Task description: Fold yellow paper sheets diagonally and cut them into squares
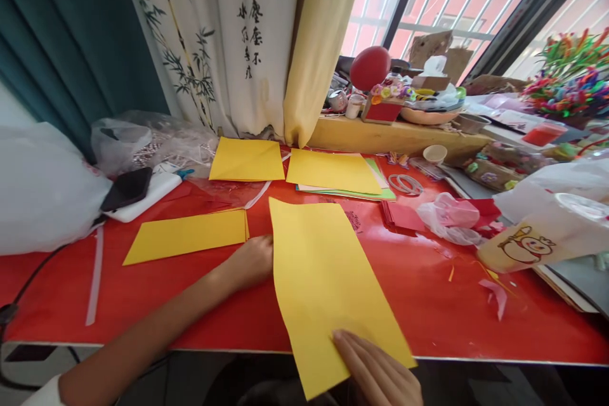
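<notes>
A long sheet of yellow paper (328, 266) is held up in front of me, its near end over the table's front edge. My right hand (380, 371) grips the lower end, with several fingers lying on the face of the sheet and the thumb hidden. At the far left edge, my left hand (257, 260) is closed against the sheet, its fingertips hidden behind the paper. Just left of that hand lies a narrow stack of yellow paper (190, 235). Farther back are a yellow sheet (247, 160) and another yellow sheet (333, 170), the latter on top of green and white paper.
The red table (404, 304) carries a phone (128, 189) and plastic bags (47, 190) on the left. To the right are red envelopes (402, 216), a pink plastic bag (451, 219), a large drink cup (542, 235) and paper scraps. A cluttered windowsill (366, 133) runs behind.
</notes>
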Motion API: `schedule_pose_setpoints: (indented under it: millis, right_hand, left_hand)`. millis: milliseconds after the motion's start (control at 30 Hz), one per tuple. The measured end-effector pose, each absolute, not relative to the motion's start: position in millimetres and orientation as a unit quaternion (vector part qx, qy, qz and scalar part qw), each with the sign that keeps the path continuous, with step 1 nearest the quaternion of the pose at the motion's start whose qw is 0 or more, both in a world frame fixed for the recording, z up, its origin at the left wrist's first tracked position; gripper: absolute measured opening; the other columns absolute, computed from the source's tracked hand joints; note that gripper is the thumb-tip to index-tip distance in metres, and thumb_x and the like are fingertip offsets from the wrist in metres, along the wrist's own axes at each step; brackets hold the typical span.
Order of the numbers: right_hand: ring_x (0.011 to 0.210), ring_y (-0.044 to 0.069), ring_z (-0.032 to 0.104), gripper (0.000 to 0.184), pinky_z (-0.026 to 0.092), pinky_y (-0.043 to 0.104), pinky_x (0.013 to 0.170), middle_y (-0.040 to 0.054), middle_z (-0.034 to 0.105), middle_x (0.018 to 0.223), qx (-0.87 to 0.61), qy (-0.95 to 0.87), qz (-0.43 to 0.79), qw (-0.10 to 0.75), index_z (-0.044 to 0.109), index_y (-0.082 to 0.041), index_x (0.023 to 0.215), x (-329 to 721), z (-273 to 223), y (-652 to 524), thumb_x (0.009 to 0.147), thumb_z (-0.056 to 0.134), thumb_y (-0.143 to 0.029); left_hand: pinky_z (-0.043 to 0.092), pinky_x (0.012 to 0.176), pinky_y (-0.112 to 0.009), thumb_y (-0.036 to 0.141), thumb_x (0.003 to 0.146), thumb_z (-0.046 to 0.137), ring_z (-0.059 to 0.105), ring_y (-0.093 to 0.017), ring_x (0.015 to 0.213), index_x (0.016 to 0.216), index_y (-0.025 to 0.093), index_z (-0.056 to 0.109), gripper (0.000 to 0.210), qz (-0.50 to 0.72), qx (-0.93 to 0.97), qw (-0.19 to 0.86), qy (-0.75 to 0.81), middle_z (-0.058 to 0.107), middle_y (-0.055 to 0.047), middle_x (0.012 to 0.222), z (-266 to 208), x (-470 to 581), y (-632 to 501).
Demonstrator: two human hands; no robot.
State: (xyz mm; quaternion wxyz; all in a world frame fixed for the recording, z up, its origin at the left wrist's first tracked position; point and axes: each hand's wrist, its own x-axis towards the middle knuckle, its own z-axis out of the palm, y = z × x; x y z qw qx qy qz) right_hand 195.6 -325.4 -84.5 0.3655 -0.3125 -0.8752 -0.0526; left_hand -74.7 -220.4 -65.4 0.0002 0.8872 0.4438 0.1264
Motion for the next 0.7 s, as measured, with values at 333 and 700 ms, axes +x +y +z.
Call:
schedule_pose_setpoints:
  millis: [333, 700]
  right_hand:
    - [0.075, 0.015, 0.069, 0.041, 0.052, 0.024, 0.067, 0.0057, 0.073, 0.086, -0.348, -0.851, -0.079, 0.385, 0.056, -0.01, 0.124, 181, -75, -345, 0.086, 0.042, -0.004]
    - [0.057, 0.011, 0.06, 0.024, 0.044, 0.021, 0.055, 0.0026, 0.065, 0.065, -0.438, -0.799, 0.01, 0.412, 0.067, -0.013, 0.093, 150, -73, -314, 0.09, 0.043, -0.014]
  left_hand:
    - [0.044, 0.083, -0.05, 0.032, 0.093, 0.033, 0.059, -0.036, 0.097, 0.12, 0.006, 0.052, 0.042, 0.115, 0.748, -0.121, 0.643, 0.06, -0.023, 0.105, -68, -119, -217]
    - [0.016, 0.115, -0.038, 0.018, 0.09, 0.03, 0.028, -0.018, 0.137, 0.128, 0.018, 0.047, 0.041, 0.129, 0.873, 0.155, 0.444, 0.042, -0.007, 0.141, -46, -105, -230]
